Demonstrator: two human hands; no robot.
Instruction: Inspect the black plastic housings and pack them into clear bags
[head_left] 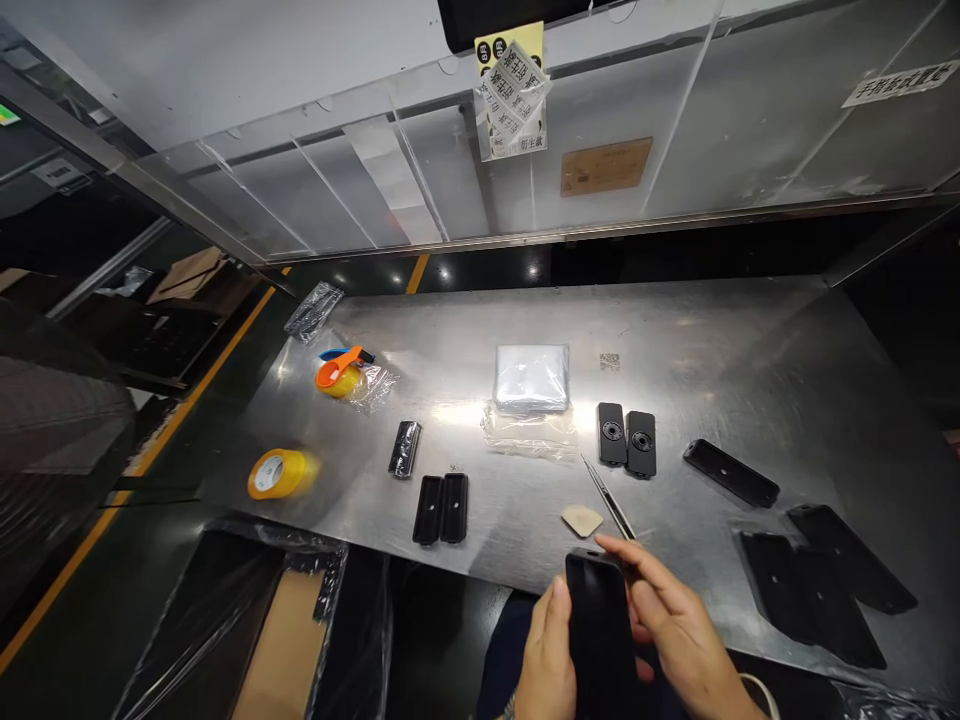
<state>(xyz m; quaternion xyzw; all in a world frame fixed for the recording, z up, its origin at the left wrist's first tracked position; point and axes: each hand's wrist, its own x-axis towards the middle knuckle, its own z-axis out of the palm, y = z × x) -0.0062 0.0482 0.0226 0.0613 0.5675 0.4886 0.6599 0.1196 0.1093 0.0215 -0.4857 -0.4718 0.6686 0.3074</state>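
At the table's front edge, my left hand (549,640) grips the left side of a black rectangular plastic case (600,630). My right hand (679,620) holds the same case from the right, its index finger at the upper end. Just beyond the case lie a small beige pad (582,520) and a pair of metal tweezers (609,495). Two black devices with round dials (627,440) sit side by side farther back. To the left, two open black shells (440,508) rest together near a small black wrapped piece (405,449).
A stack of clear plastic bags (532,378) lies mid-table. A yellow tape roll (277,473) and an orange tape dispenser (341,372) stand left. More black shells (814,580) and a single shell (731,472) lie right. A plastic-lined box (277,640) stands below the front edge.
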